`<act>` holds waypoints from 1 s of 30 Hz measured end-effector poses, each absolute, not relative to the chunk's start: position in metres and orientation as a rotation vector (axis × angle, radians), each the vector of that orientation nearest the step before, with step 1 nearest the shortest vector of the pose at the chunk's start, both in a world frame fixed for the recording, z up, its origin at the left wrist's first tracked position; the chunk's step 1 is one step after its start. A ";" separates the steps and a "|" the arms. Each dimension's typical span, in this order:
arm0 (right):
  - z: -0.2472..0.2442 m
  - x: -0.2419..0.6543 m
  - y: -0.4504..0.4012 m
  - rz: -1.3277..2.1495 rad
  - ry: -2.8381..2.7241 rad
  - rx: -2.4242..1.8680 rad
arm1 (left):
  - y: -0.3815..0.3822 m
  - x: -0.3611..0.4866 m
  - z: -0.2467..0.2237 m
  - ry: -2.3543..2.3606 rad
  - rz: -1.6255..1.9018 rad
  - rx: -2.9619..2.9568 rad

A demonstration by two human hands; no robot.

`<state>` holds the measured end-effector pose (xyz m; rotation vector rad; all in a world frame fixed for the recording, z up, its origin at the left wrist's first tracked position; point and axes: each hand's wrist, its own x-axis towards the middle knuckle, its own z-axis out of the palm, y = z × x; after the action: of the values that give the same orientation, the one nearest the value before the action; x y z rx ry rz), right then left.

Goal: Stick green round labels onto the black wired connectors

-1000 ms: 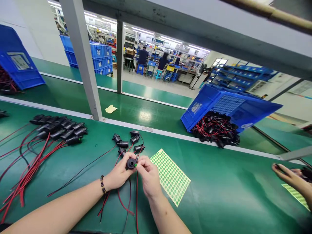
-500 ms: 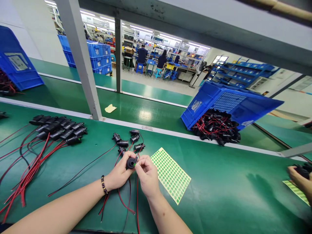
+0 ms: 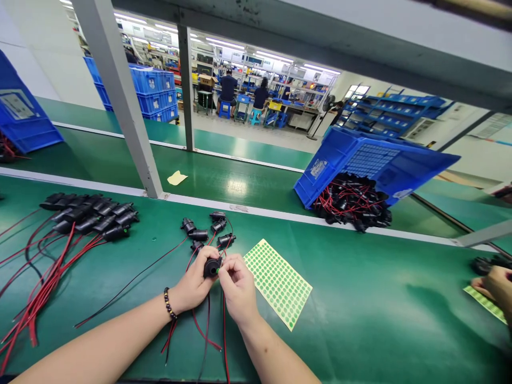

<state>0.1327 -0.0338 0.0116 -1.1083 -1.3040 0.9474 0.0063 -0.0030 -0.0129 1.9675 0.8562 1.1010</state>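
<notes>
My left hand [image 3: 195, 284], a beaded bracelet at its wrist, is closed around a small round black pump [image 3: 210, 268] whose opening faces me. My right hand [image 3: 239, 288] pinches at the pump's right side, where a green dot sticker [image 3: 218, 271] shows by the fingertips. How firmly the dot sits on the pump I cannot tell. A pale sheet of green dot stickers [image 3: 280, 285] lies just right of my right hand. Behind my hands are several loose black pumps [image 3: 198, 234], with red and black wires trailing toward me.
A pile of wired pumps [image 3: 88, 213] lies at left. Beyond the ledge, a tilted blue crate [image 3: 336, 154] spills more pumps [image 3: 352, 202]. A grey post [image 3: 120, 101] rises left of centre. At the right edge, another person's hand [image 3: 496, 288] is over a sticker sheet [image 3: 486, 304].
The view has shifted slightly. My hands stay together at the pump, which has turned a little. At far right, the other person's hand has moved from a black part to the sticker sheet.
</notes>
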 end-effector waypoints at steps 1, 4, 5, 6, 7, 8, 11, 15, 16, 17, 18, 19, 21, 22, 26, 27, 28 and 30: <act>0.012 0.133 -0.034 0.944 -1.307 -1.110 | -0.002 0.007 -0.013 0.856 1.105 1.974; 0.013 0.132 -0.035 0.932 -1.309 -1.118 | -0.002 0.007 -0.014 0.843 1.122 1.992; 0.013 0.132 -0.035 0.929 -1.308 -1.121 | -0.002 0.007 -0.015 0.839 1.129 1.999; 0.012 0.132 -0.035 0.927 -1.306 -1.124 | -0.002 0.007 -0.015 0.836 1.135 2.007; 0.012 0.132 -0.036 0.924 -1.303 -1.128 | -0.002 0.007 -0.015 0.839 1.138 2.017; 0.012 0.131 -0.036 0.919 -1.298 -1.132 | -0.002 0.007 -0.016 0.845 1.140 2.028; 0.011 0.131 -0.036 0.925 -1.273 -1.135 | -0.001 0.006 -0.016 0.872 1.140 2.062; 0.012 0.131 -0.033 1.121 -1.108 -1.080 | 0.000 0.005 -0.014 0.872 1.135 2.051; 0.013 0.131 -0.032 1.195 -1.054 -1.053 | 0.000 0.005 -0.012 0.871 1.127 2.025; 0.013 0.132 -0.031 1.259 -1.011 -1.023 | 0.000 0.005 -0.011 0.871 1.116 1.991; 0.014 0.132 -0.030 1.311 -0.981 -0.992 | -0.001 0.005 -0.010 0.870 1.105 1.956; 0.014 0.132 -0.029 1.349 -0.962 -0.963 | -0.002 0.005 -0.009 0.868 1.094 1.922; 0.013 0.133 -0.028 1.391 -0.933 -0.916 | -0.003 0.006 -0.007 0.856 1.080 1.877; 0.013 0.134 -0.028 1.403 -0.918 -0.902 | -0.004 0.006 -0.007 0.850 1.075 1.865; 0.011 0.135 -0.027 1.423 -0.903 -0.885 | -0.004 0.005 -0.007 0.829 1.072 1.851; 0.011 0.136 -0.027 1.418 -0.913 -0.886 | -0.004 0.004 -0.008 0.826 1.070 1.854; 0.012 0.136 -0.027 1.412 -0.929 -0.890 | -0.004 0.004 -0.008 0.824 1.066 1.861; 0.013 0.136 -0.027 1.393 -0.966 -0.915 | -0.003 0.004 -0.008 0.825 1.059 1.890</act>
<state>0.1361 -0.0271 0.0134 -0.9145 -0.9664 1.3934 0.0038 -0.0035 -0.0080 1.8903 0.8254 1.0590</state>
